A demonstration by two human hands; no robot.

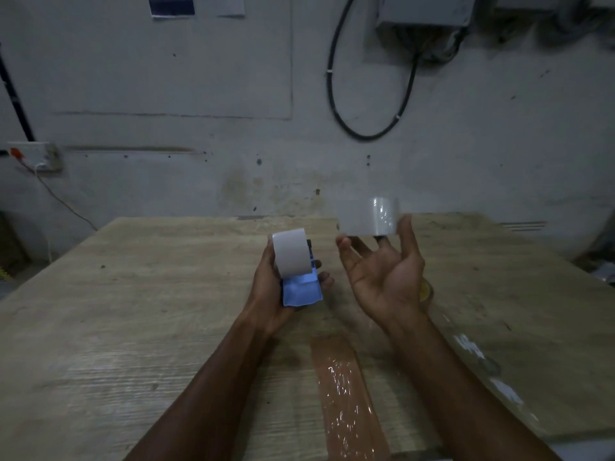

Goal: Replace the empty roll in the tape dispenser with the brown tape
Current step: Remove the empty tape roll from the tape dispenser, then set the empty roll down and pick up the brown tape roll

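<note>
The left hand [265, 285] holds the blue tape dispenser [301, 291] above the table [133, 294], fingers curled round its body, and a pale roll [291, 249] sits on its hub. The step looks to be swapping rolls. It should go best if this hand keeps the dispenser steady with the hub turned toward the other hand, so a roll can slide straight off or on without tilting.

Between the forearms a glossy brown strip [346, 394] lies flat on the wood. Further right, the right hand [382, 271] is palm up, with fingers spread and loose, gripping nothing. A second pale roll [369, 216] hangs just over its fingertips. The thumb [407, 234] seems to touch the roll's lower edge, but I cannot tell whether the roll rests there or is in the air. A yellowish thing [425, 291] peeks out behind that wrist, too hidden to name.
</note>
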